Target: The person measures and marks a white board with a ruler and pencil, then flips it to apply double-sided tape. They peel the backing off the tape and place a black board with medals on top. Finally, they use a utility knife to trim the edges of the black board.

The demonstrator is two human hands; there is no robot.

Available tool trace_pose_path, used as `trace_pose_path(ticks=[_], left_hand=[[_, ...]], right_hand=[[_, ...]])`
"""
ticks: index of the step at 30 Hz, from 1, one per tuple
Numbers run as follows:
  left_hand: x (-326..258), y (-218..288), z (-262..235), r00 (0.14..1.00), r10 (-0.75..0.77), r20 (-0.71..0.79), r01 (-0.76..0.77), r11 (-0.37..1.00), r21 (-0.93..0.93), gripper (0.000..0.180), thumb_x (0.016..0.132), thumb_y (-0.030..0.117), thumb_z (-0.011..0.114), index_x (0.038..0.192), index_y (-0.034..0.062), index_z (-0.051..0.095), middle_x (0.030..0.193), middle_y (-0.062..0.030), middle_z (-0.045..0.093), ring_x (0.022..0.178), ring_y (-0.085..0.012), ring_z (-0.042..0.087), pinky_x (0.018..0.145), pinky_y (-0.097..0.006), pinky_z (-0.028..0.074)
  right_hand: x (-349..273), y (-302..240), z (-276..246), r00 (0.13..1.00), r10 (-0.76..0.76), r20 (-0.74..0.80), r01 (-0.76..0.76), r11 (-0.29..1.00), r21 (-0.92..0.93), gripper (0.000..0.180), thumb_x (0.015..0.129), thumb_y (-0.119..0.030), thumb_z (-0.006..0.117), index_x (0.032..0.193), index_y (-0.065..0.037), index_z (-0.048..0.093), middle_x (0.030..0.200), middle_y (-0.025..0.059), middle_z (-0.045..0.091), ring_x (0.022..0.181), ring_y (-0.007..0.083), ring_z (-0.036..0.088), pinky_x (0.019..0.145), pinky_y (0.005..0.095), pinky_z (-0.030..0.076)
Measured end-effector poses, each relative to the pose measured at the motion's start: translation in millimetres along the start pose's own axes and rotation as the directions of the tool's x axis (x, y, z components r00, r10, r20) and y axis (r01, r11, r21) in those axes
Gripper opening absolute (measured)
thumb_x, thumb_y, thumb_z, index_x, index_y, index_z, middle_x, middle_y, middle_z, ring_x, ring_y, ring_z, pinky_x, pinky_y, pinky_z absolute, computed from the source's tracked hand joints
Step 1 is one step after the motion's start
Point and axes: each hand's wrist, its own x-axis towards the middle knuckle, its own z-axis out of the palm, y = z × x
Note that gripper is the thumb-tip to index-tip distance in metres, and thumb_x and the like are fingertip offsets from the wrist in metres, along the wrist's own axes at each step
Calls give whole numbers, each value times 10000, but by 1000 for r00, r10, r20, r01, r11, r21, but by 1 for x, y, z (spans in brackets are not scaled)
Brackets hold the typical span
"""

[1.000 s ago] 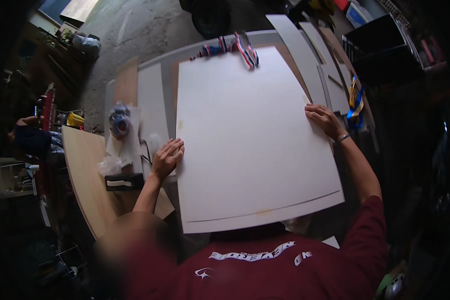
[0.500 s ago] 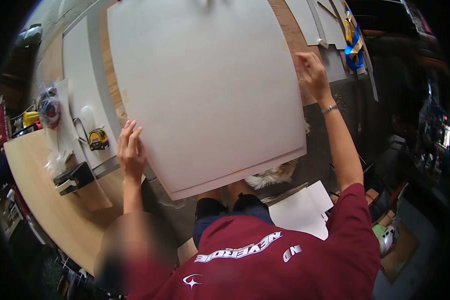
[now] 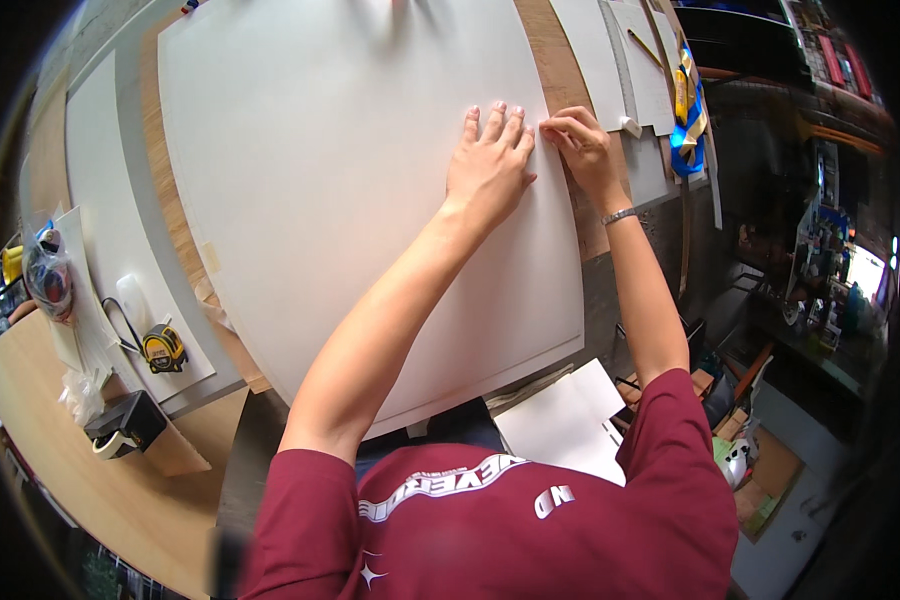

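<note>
A large white sheet (image 3: 330, 230) lies in front of me over a brown wooden board (image 3: 560, 60). Near the sheet's right edge my left hand (image 3: 490, 165) rests flat on it, fingers spread. Just right of it, at that same edge, my right hand (image 3: 578, 148) has thumb and forefinger pinched together. Whatever sits between those fingertips is too small to make out. A short strip of beige tape (image 3: 211, 257) sticks to the sheet's left edge.
Left of the sheet lie a yellow-black tape measure (image 3: 164, 348), a black tape dispenser (image 3: 130, 425) and a bagged bundle (image 3: 48, 275). To the right are a ruler (image 3: 618, 60), a pencil (image 3: 644, 46), and a blue-gold ribbon-like item (image 3: 688, 145). White panels (image 3: 560, 420) lie below the table's near edge.
My left hand has moved from the sheet's left edge across to its right side and lies flat there. My right hand has come in to the right edge and pinches. The view has shifted.
</note>
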Motion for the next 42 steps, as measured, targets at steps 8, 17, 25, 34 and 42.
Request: trace_pose_path(ticks=[8,17,25,34,42], left_hand=[[0,3,15,999,-35,6,35,999,29,541,968,365,640,1442,109,581,1567,-95,484,1491,-299,388,1245,-554,243],[9,14,-1,987,-94,131,83,992,91,549,939,328,691,1431,107,589,1567,-90,483,1488,-289,390,1248,-571,233],[15,27,-5,972,-157,177,131,980,152,600,918,343,711,1448,102,568,1577,-92,470,1506,-297,363,1251,-584,216],[24,39,-16,941,-221,254,180,968,176,685,862,316,765,1465,76,545,1596,-106,443,1511,-308,354,1251,-590,217],[26,42,-9,939,-237,249,178,955,238,699,846,311,776,1458,64,547,1599,-110,441,1509,-307,362,1246,-595,224]], right_hand=[[-5,20,13,996,-52,-75,50,999,-19,104,866,-44,761,964,-79,760,931,57,685,871,244,641,747,359,536],[11,26,7,986,-167,12,167,986,23,154,866,-5,738,998,-62,684,979,79,649,876,277,630,750,386,538],[9,34,-4,991,-76,112,46,967,249,210,879,32,720,1063,-66,693,1016,92,621,857,259,649,720,365,552],[20,34,-9,985,-72,154,35,972,231,160,843,-7,767,985,-69,727,951,72,636,853,256,652,708,366,552],[18,36,-2,977,-191,98,175,973,152,138,840,4,753,957,-52,706,936,78,644,875,266,652,739,370,550]])
